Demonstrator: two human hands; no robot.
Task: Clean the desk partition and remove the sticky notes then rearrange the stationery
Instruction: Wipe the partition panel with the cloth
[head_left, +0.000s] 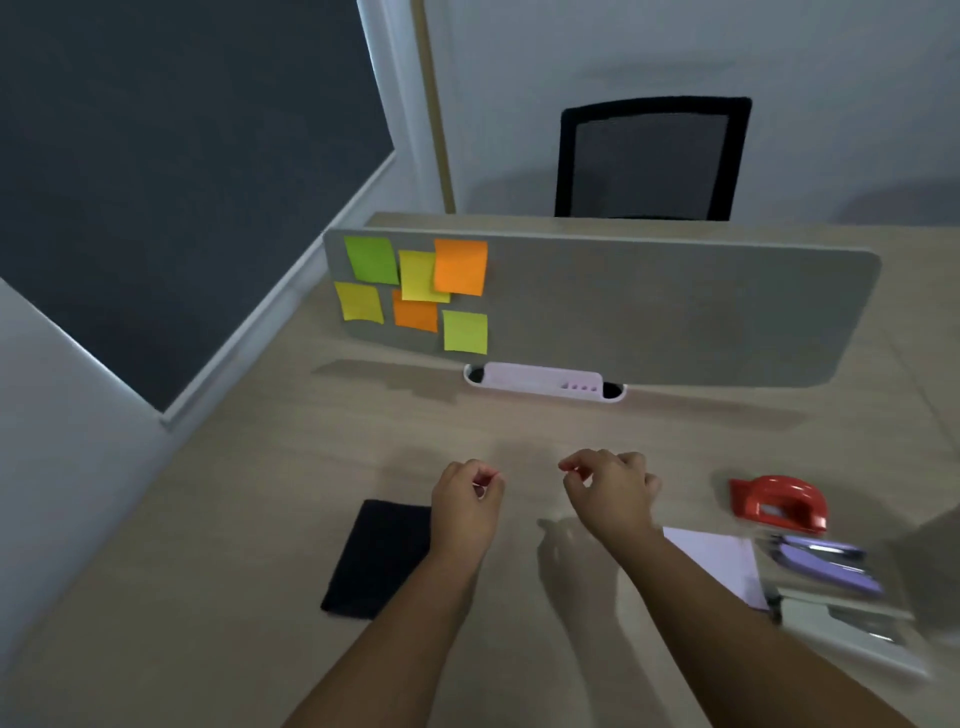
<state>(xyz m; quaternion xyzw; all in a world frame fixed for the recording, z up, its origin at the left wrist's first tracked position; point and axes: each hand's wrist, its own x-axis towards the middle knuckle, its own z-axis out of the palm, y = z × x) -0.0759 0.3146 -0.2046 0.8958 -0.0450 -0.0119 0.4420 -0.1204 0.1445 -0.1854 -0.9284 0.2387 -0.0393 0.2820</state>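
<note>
A light wooden desk (260, 493) is shown from above, with a black mesh chair (652, 161) seen behind it. A grey desk partition (675, 317) is mounted upright across the far part of the desk, above a white cable tray (543, 380). Six sticky notes (415, 291) in green, yellow and orange are stuck in a cluster at the partition's left end, some overlapping. A folded black cloth (376, 558) is laid flat on the desk, just beside the left forearm. At the right edge, white paper (719, 564), a blurred purple stapler (826, 564) and a red hole punch (779, 503) are grouped together. The left hand (467, 499) and right hand (608, 493) are held above the desk centre, apart, fingers loosely curled, nothing gripped.
</note>
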